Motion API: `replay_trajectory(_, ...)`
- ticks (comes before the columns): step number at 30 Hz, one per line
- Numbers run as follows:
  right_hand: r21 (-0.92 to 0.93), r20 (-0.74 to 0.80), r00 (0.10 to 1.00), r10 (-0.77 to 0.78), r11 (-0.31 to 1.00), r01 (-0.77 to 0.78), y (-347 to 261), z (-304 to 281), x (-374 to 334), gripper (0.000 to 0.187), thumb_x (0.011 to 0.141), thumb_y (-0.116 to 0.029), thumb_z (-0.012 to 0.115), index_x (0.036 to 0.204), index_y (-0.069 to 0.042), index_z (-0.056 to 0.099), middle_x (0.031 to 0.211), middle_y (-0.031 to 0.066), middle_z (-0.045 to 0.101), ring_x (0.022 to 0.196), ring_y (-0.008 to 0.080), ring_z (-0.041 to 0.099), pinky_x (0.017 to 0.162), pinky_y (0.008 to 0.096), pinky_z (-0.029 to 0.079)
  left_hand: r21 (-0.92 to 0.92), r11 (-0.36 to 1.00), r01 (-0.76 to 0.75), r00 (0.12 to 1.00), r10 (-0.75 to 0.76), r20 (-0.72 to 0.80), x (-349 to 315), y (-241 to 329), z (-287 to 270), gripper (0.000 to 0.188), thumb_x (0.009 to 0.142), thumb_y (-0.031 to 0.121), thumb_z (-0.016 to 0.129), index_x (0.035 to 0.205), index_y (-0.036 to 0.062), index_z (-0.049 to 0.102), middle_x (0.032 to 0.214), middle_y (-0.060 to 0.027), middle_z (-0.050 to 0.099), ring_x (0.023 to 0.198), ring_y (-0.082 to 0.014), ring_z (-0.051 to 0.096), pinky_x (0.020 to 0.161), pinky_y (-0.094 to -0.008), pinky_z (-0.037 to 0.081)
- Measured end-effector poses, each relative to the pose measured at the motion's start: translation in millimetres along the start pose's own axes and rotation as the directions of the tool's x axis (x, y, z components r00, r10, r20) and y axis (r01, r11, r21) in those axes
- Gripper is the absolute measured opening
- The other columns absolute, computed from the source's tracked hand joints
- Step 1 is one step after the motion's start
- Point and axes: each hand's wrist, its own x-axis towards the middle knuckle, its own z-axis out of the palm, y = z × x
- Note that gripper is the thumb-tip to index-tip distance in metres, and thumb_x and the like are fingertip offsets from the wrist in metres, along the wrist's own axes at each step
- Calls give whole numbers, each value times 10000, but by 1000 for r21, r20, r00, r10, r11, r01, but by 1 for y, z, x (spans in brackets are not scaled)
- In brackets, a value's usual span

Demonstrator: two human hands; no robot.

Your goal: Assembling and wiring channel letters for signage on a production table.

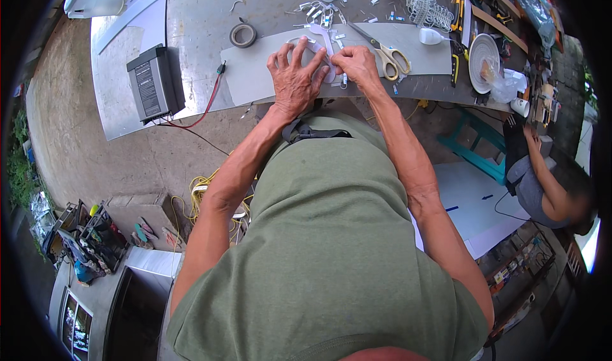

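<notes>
Bright daylight, dark bent edges

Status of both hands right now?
Left hand: open, fingers spread, at the pale curved strip-like piece.
Right hand: closed in a pinch beside that piece; what it holds, if anything, cannot be told.

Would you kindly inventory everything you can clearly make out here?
Workbench: one, grey, across the top
Flat sheet: one, grey, under the hands
Curved piece: one, pale, at the hands
Small modules: several, white, past the hands
Tape roll: one, grey, left of the hands
Scissors: one pair, beige-handled, right of the hands
Boxed unit: one, black, bench's left
Coiled tangle: one, white, upper right
Round dish: one, white, bench's right
Stool: one, teal, centre right
Co-worker: one, grey top, right edge
Shirt: one, green, lower centre
Left hand: one, bare, spread over the piece
Right hand: one, bare, beside it, fingers pinched
</notes>
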Motion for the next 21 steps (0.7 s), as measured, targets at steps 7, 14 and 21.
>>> replay_trajectory(7, 294, 239, 969, -57, 956, -16, 8, -20, -16, 262, 938, -271, 663, 942, -35, 777, 735, 34, 739, 521, 74, 572, 469, 256, 439, 46, 999, -6, 999, 7, -34, 0, -1, 6, 358, 880, 394, 721, 1232, 330, 712, 1457, -56, 504, 1277, -301, 435, 1022, -518, 291)
replay_trajectory(14, 257, 153, 981, -122, 963, 79, 12, -25, -37, 221, 985, -211, 647, 1033, -21, 751, 736, 2, 684, 544, 35, 551, 472, 216, 419, 39, 999, 4, 999, -2, -39, 1, -1, 5, 365, 872, 403, 728, 1230, 334, 717, 1454, -43, 509, 1270, -299, 438, 1024, -516, 290)
replay_trajectory(21, 114, 132, 980, -152, 984, 137, 15, -19, -37, 209, 914, -209, 729, 1043, -51, 777, 744, -10, 675, 580, 60, 565, 517, 231, 432, 38, 999, 1, 999, 1, -41, 1, -1, 5, 370, 864, 400, 739, 1228, 331, 719, 1454, -43, 507, 1269, -297, 439, 1021, -515, 294)
